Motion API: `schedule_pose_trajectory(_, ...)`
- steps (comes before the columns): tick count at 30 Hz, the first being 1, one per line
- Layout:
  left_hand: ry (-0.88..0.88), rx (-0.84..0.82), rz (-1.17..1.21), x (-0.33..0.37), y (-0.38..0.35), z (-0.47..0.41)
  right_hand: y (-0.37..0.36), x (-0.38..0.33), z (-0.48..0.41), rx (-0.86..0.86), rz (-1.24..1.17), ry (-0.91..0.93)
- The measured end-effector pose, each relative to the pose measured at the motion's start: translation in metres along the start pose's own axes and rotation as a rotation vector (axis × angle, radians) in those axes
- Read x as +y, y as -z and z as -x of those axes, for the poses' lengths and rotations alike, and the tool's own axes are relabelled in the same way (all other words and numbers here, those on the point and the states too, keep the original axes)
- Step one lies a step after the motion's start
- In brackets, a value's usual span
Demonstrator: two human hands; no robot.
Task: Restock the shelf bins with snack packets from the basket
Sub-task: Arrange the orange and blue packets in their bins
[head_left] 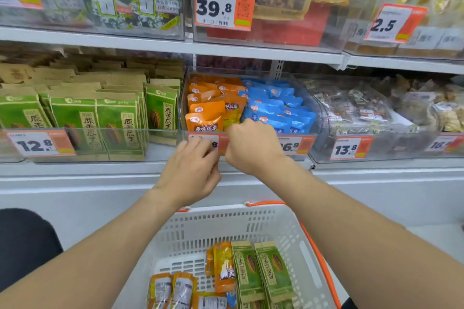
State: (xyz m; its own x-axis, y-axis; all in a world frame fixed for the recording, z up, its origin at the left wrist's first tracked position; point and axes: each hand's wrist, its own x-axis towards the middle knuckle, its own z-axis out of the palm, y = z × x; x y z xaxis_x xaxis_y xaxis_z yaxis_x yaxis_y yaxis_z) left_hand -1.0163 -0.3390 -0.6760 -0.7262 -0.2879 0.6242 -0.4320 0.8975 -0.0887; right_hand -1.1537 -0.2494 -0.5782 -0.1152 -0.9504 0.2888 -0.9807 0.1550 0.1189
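The fingers (242,130) of the right hand (253,148) are curled into a tight fist at the front rim of a clear shelf bin (320,120). The back of the hand faces the camera, so it is not possible to tell whether they hook the rim, hold a packet, or hold nothing. Just beside them, the fingers (200,147) of the left hand (190,170) are bent, with the tips against the bin's front wall over an orange price label (222,145). Whether they pinch anything is hidden too. With both hands meeting at the front edge, the person seems to be steadying or drawing out the bin so it can be filled.

Inside the bin, orange packets (208,108) lie stacked on the left and blue packets (276,110) on the right, in overlapping rows that slope toward the front for easy picking. The bin to the left holds upright green packets (113,118), faces forward. All the bins sit on a white shelf (100,170), with more snack bins and price labels on the shelf above.

Below the forearms, close to the person, stands a white basket (226,223) with an orange handle (319,258). It still contains stock: an orange packet (223,266) leaning upright, two tall green packets (261,271) beside it, and more orange ones lying face down at the bottom edge. So restocking looks only partly done.
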Motion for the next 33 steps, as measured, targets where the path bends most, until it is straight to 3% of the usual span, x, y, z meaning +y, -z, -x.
schedule_pose_trajectory(3,-0.023,-0.329,0.027,0.005,-0.011,0.022,-0.022,-0.009,0.028,-0.139,0.073,0.064)
schedule_pose_trajectory(7,0.127,-0.809,0.06,0.026,-0.027,0.06,-0.057,-0.026,0.064,-0.371,0.119,0.155)
schedule_pose_trajectory(17,0.419,-1.447,0.15,0.06,-0.101,0.197,-0.133,-0.075,0.138,-0.629,0.141,0.274)
schedule_pose_trajectory(21,0.404,-1.525,0.139,0.071,-0.109,0.227,-0.15,-0.082,0.157,-0.775,0.197,0.359)
schedule_pose_trajectory(25,0.533,-1.564,0.163,0.085,-0.111,0.242,-0.16,-0.075,0.163,-0.878,0.172,0.356)
schedule_pose_trajectory(33,0.738,-1.385,0.4,0.081,-0.12,0.23,-0.165,-0.069,0.16,-0.923,0.096,0.309)
